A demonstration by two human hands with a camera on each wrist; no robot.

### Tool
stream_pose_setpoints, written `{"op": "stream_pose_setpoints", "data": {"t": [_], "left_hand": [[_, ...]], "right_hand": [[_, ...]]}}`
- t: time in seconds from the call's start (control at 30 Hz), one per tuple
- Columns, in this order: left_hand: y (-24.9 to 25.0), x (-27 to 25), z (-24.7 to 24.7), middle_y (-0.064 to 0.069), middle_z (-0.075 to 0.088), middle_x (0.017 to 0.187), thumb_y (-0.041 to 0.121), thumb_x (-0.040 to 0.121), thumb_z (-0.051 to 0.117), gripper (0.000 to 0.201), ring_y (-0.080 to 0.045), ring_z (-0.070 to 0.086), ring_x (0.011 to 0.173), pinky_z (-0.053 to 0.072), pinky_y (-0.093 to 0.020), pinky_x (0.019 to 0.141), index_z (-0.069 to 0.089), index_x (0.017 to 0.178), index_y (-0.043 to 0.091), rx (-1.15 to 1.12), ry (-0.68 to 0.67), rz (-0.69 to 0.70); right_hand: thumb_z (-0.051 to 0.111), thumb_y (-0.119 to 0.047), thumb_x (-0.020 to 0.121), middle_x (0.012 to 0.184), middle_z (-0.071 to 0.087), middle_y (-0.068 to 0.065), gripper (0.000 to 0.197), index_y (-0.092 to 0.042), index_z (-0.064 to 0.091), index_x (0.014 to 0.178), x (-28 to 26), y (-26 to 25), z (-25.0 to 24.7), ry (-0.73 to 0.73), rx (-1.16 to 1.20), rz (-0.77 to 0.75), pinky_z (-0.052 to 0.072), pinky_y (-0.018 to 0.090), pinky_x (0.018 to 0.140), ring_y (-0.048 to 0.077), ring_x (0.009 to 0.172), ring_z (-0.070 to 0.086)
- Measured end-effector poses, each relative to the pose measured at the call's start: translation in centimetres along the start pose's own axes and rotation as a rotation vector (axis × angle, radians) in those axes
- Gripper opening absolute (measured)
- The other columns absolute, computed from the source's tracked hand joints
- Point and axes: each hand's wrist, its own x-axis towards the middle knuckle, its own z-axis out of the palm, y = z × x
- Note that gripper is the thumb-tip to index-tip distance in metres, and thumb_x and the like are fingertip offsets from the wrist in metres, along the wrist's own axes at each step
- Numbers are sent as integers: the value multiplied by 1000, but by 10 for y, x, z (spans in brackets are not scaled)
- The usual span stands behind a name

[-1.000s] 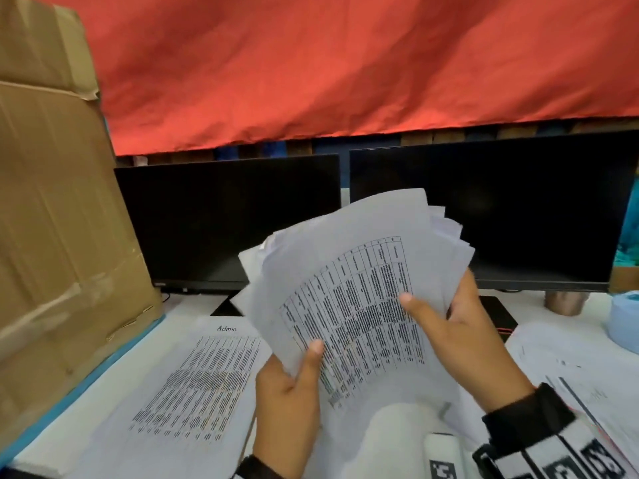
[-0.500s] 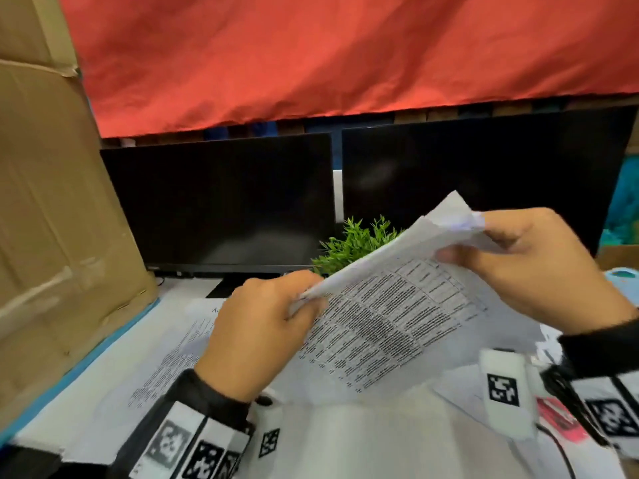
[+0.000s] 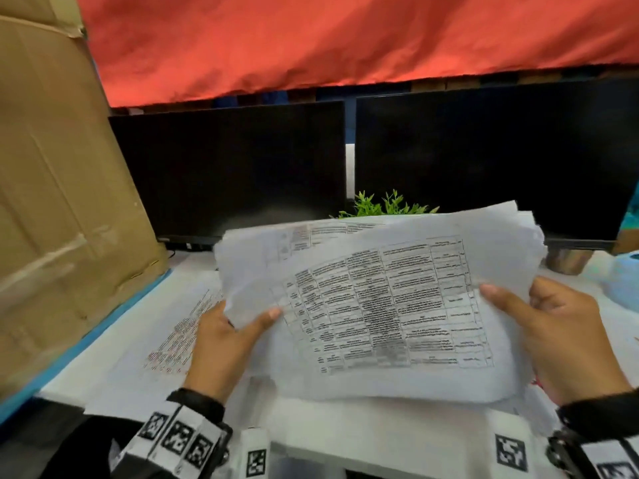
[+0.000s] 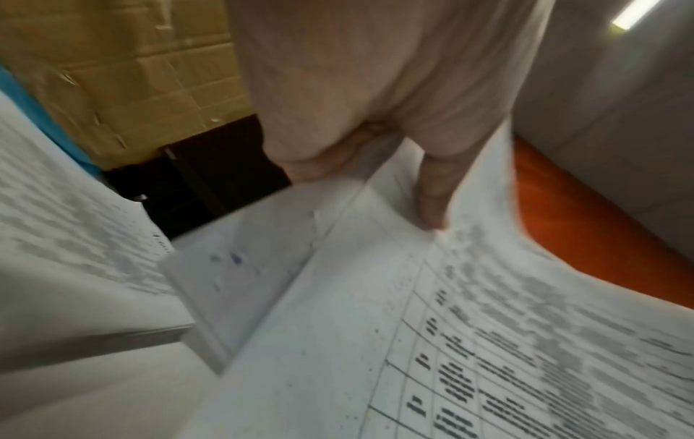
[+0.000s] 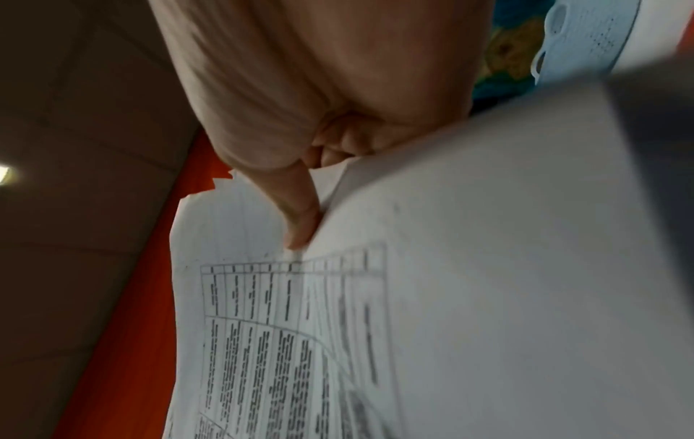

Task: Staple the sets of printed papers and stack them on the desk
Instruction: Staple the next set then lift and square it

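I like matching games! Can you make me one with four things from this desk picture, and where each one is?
Things:
1. bundle of papers
2. cardboard box
3. little green plant
4. metal cup

Places:
A. standing at the left edge of the desk
B. behind the papers, between the two dark screens
C. held up by the left hand and the right hand
D. at the back right, under the right screen

Pairs: 1-C, 2-A, 3-B, 4-D
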Motion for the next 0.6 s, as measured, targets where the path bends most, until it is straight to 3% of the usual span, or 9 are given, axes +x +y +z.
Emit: {"op": "stream_pose_setpoints", "data": {"t": [0.13,0.2,0.33,0.47,0.6], "left_hand": [[16,5,6,7,76,77,6,84,69,9,-8,73,68,56,-18,58,71,90,13,-104,69,70],[22,7,7,10,75,74,10,86,67,5,-4,72,66,53,-14,55,70,88,13,-118,82,115],[15,4,11,19,75,86,16,80,69,20,0,71,78,54,-13,60,67,98,24,-40,-45,128],[-15,-3,12,12,76,92,8,70,80,35,-4,72,85,55,-14,67,69,101,21,13,-102,25],[-32,-6,16,9,77,92,6,78,75,25,-7,72,85,55,-14,65,69,98,19,-25,-67,-50]], "right_hand": [[71,-22,75,98,76,-6,29,-16,73,103,-2,-16,-1,-74,-5,-38,58,27,74,15,91,73],[73,-23,72,98,76,-7,30,-18,72,101,0,-16,-4,-85,17,-32,58,21,72,13,92,72],[89,-43,59,100,75,-3,57,-19,71,107,-2,-1,-3,-59,-44,84,57,40,79,21,93,72],[76,-30,72,89,76,-13,29,-23,72,100,-12,10,11,-20,-34,142,53,30,72,5,80,72],[73,-26,80,86,74,-18,14,-27,71,94,-14,17,18,2,-19,207,52,28,77,-1,78,70]]}}
